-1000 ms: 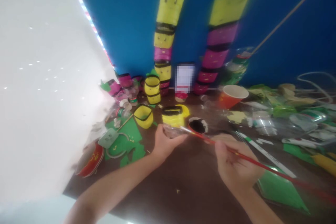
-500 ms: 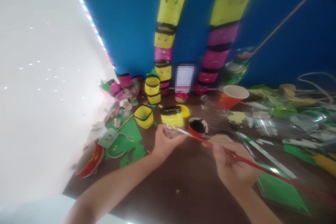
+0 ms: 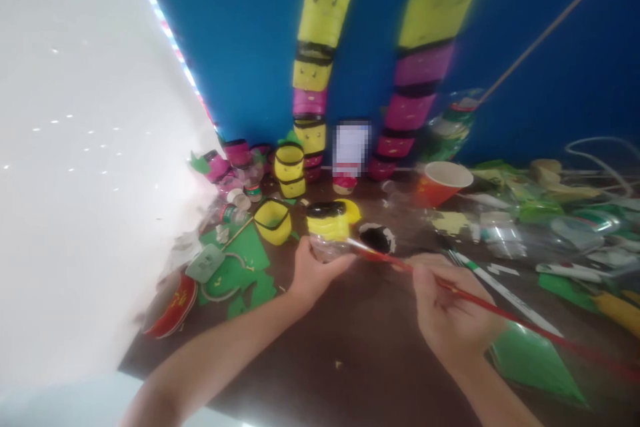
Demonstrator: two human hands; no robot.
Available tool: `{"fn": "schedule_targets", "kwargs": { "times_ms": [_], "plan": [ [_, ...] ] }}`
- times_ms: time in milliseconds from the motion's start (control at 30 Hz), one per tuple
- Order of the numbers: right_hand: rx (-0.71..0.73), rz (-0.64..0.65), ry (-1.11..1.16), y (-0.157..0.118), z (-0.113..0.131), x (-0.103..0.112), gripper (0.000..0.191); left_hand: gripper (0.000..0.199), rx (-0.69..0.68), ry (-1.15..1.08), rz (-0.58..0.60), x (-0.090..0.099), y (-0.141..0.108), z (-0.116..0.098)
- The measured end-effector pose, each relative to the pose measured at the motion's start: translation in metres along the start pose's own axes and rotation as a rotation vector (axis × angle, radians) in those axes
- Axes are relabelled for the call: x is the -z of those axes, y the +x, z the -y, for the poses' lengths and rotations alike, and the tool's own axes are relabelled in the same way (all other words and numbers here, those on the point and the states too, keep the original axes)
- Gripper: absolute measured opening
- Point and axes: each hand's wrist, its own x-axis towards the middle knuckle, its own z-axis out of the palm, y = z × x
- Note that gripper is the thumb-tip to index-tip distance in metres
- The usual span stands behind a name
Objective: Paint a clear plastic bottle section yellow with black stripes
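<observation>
My left hand point(image 3: 317, 277) is closed around the clear lower part of a plastic bottle piece point(image 3: 329, 228), whose upper part is painted yellow with a black band at the top. A red-handled paintbrush point(image 3: 387, 258) is gripped in the fingers of my right hand point(image 3: 453, 310). The brush's tip meets or nearly meets the right side of the yellow paint; I cannot tell if they touch. Just behind the brush stands a cup of black paint point(image 3: 377, 239). A round yellow thing point(image 3: 351, 211) shows behind the bottle piece.
Yellow cut cups point(image 3: 273, 221) and green sheets point(image 3: 260, 260) lie at left, with a glue gun point(image 3: 206, 263) on them. Two painted bottle stacks point(image 3: 310, 73) stand at the blue wall. A red paper cup point(image 3: 444, 183), clear bottles point(image 3: 503, 235) and scraps crowd the right.
My right hand and the paintbrush have shifted slightly right, drawing the tip from the lower front of the yellow area to its right side. My left hand keeps the bottle piece in place.
</observation>
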Motion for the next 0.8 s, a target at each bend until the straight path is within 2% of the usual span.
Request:
{"fn": "schedule_targets", "kwargs": {
  "times_ms": [100, 267, 433, 500, 633, 800],
  "plan": [
    [-0.001, -0.031, -0.002, 0.001, 0.000, 0.002, 0.013, 0.052, 0.000, -0.015, 0.008, 0.000, 0.000, -0.001],
    [-0.020, 0.068, 0.024, 0.002, 0.005, -0.002, 0.014, 0.054, -0.018, 0.043, -0.023, 0.001, 0.001, 0.003],
    [-0.014, -0.043, -0.025, 0.005, 0.004, 0.001, 0.012, 0.054, 0.016, 0.002, -0.002, -0.001, -0.001, -0.002],
    [-0.071, -0.055, -0.015, 0.006, 0.003, 0.004, 0.010, 0.052, 0.019, -0.027, 0.002, -0.001, -0.001, -0.003],
    [-0.213, 0.002, 0.069, 0.007, 0.001, 0.009, 0.004, 0.053, 0.006, -0.048, -0.023, -0.001, -0.001, -0.003],
    [-0.203, 0.108, 0.141, 0.009, 0.001, 0.008, 0.005, 0.050, -0.021, -0.024, -0.016, -0.001, -0.002, -0.002]
  ]
}}
